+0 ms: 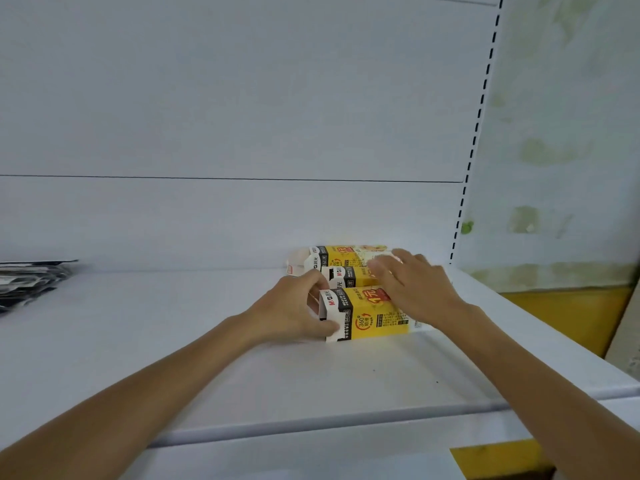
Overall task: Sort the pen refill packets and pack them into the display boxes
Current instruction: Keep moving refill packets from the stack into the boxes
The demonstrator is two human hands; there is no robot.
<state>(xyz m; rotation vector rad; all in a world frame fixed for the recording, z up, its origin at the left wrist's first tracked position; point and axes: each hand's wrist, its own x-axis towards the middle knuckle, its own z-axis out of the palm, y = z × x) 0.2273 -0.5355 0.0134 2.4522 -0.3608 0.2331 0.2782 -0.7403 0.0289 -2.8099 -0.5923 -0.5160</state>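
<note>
So the front box point(367, 313) is the one in play. It's a yellow display box lying on its side on the white shelf point(207, 341), toward the right end and not far from the back wall. Its long axis runs left-right across the shelf. The white flap end points left and the other end is tucked under the right hand point(415, 289). Two more just like it, the middle box point(349, 275) and the back box point(346, 255), lie parallel right behind it, packed close and pointing the same way.

The left hand point(294, 310) grips the front box's left end, fingers curled over the top and thumb down at the near corner. The right hand lies flat with its fingers spread across the tops of the front and middle boxes, pressing rather than pinching. So there's one hand at each end.

The packets point(31, 278) sit in a dark stack way off at the shelf's left edge, well apart from the boxes, on the left hand's side. My guess is that any filling means a reach left, and the flap end faces that way.
</note>
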